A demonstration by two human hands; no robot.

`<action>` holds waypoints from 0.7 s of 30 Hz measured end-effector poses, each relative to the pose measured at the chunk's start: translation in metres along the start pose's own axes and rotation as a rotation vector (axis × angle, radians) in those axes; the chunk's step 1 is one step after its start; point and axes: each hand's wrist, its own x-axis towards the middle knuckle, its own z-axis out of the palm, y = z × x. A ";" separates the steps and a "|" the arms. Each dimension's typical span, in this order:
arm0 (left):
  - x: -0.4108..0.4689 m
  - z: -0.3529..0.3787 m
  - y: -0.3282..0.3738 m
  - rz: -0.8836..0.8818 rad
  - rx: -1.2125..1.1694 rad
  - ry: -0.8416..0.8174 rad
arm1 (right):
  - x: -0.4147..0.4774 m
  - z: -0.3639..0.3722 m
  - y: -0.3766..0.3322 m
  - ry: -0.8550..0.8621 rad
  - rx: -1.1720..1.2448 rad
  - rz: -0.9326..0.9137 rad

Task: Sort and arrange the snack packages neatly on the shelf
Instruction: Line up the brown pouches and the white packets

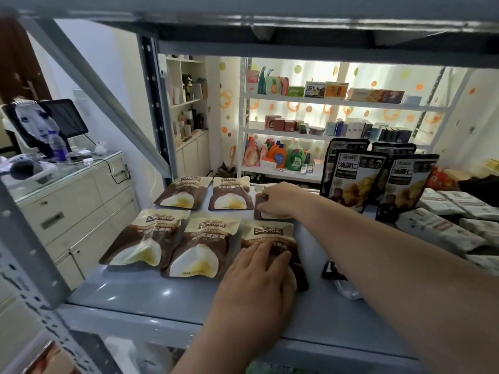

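Reaching across a grey metal shelf [151, 290], a person works two bare hands over brown-and-cream snack pouches laid flat in two rows of three. The left hand [259, 276] lies palm down, fingers spread and nearly flat, pressing on the front-right pouch [266, 234], gripping nothing. The right hand [280, 198] stretches farther back, fingers curled loosely onto the back-right pouch [260, 203], touching its top edge; whether it pinches the pouch cannot be told. Four more pouches lie untouched: the front-left pouch [145, 236], the front-middle pouch [199, 247], the back-left pouch [182, 194] and the back-middle pouch [231, 194]. Just right of the rows, black chestnut bags [353, 179] stand upright near the back of the shelf, with white flat packets [442, 228] stacked beyond them. Under the right forearm a small dark packet [330, 269] rests on the shelf.
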 end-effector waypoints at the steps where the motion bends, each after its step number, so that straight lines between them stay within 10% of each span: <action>1: 0.000 0.000 0.000 -0.009 -0.012 0.003 | 0.001 -0.001 -0.001 0.005 -0.001 -0.001; 14: -0.003 -0.013 0.009 0.027 -0.012 0.012 | -0.099 -0.032 0.046 0.090 0.132 -0.124; 21: 0.016 -0.014 0.058 0.142 -0.070 0.103 | -0.227 0.009 0.147 0.191 0.256 0.274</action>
